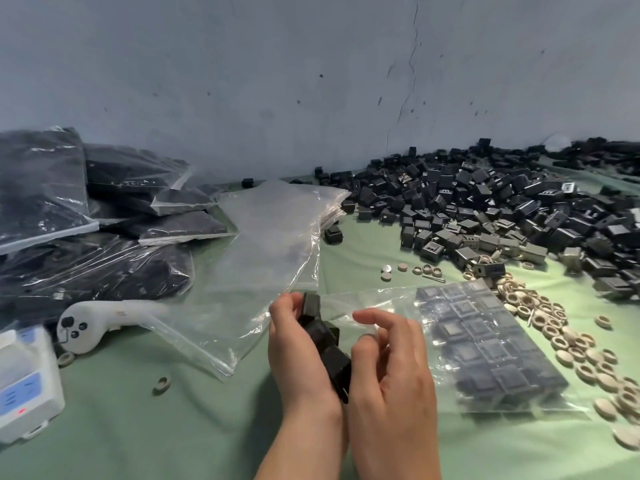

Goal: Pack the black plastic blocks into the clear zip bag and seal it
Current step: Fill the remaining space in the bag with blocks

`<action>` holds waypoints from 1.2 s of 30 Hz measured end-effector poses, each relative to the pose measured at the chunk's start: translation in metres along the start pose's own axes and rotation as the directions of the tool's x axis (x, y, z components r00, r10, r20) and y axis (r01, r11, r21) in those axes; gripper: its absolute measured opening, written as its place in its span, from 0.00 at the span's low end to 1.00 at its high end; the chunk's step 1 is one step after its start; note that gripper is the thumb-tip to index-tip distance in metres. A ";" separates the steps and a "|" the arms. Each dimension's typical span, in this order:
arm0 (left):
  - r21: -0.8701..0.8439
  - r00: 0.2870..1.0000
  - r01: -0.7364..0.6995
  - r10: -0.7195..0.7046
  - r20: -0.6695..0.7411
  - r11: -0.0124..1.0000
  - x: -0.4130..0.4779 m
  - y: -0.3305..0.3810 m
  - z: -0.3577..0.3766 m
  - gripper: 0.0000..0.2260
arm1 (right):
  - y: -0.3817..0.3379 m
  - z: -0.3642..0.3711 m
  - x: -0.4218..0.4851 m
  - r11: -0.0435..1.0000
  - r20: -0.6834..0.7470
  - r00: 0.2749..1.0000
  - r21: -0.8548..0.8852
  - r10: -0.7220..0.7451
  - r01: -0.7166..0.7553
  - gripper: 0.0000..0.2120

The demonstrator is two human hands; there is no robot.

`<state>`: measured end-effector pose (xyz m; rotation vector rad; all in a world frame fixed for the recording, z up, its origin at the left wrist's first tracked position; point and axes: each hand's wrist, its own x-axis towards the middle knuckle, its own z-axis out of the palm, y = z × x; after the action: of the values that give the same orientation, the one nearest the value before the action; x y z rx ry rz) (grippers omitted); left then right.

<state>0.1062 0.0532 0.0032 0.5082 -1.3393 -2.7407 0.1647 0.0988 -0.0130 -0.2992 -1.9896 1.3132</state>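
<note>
Head view: we look down on a green cloth (173, 427) spread up to a grey wall (242, 81), with both hands low in the middle.
Bag's look: the clear zip bag (388, 303) lies flat on the cloth, glossy and wrinkled, and we see straight through it.
Inside the bag: packed blocks (485, 341) sit in neat rows, filling the end farther from the hands. The nearer end is bare plastic.
In the hand: the held blocks (320, 336) are a short row of black square pieces, pressed end to end.
Supply: loose blocks (485, 209) are heaped along the right, back to the wall.
Around, right: beige rings (554, 323) are scattered just beside the bag's far edge.
Around, left: empty bags (277, 244) lie stacked, filled bags (86, 237) are piled behind them, and a white controller (83, 327) and a white box (24, 386) sit near the edge.
In the way: the right hand covers part of the bag's near end, so we cannot make out its zip strip there.
Left hand (298, 355): fingers and thumb are wrapped round the held blocks, gripping the row.
Right hand (391, 372): fingers are loosely curled, the forefinger is raised, and the thumb tip is close to the row. We cannot tell whether it pinches anything.
Bag and hands: the bag lies to the right of both hands, its bare end reaching under the right hand's fingers. The held blocks are just beside that end.
</note>
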 end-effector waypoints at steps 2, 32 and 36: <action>-0.038 1.000 -0.002 0.001 -0.016 0.999 -0.003 -0.001 -0.002 0.11 | 0.002 0.003 0.002 1.000 -0.018 1.000 -0.020 -0.013 0.013 0.08; 0.091 0.942 0.130 -0.152 0.298 0.987 -0.004 -0.024 -0.036 0.12 | -0.008 -0.012 0.003 0.871 0.361 0.885 -0.279 -0.295 0.404 0.10; 0.126 0.916 0.209 -0.239 0.322 0.970 -0.004 -0.021 -0.034 0.14 | -0.009 -0.013 0.004 0.887 0.382 0.876 -0.231 -0.294 0.399 0.11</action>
<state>0.1230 0.0412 -0.0316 0.2134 -1.5707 -3.0747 0.1725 0.1054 -0.0006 0.1612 -2.4009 0.8636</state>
